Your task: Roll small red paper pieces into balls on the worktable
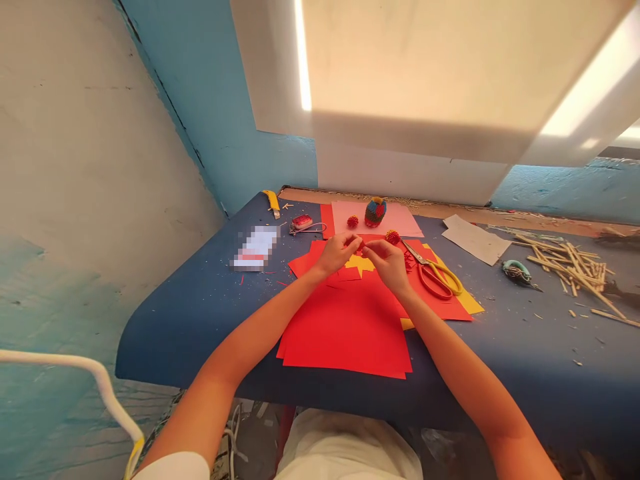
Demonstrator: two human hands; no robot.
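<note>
My left hand (338,253) and my right hand (387,261) meet over a stack of red paper sheets (345,330) on the blue table (200,313). Both pinch a small red piece of paper (361,245) between their fingertips. A yellow cut shape (361,265) lies on the red sheets just under the hands. Scissors with yellow and red handles (434,273) rest to the right of my right hand. A small red and yellow ball (393,237) sits just beyond my right hand.
At the back lie a pink sheet (395,220), a small red ball (353,221) and a multicoloured woven figure (375,211). A yellow cutter (273,202), a red item (301,223), white paper (475,239), a teal tool (517,271) and several wooden sticks (575,267) lie around.
</note>
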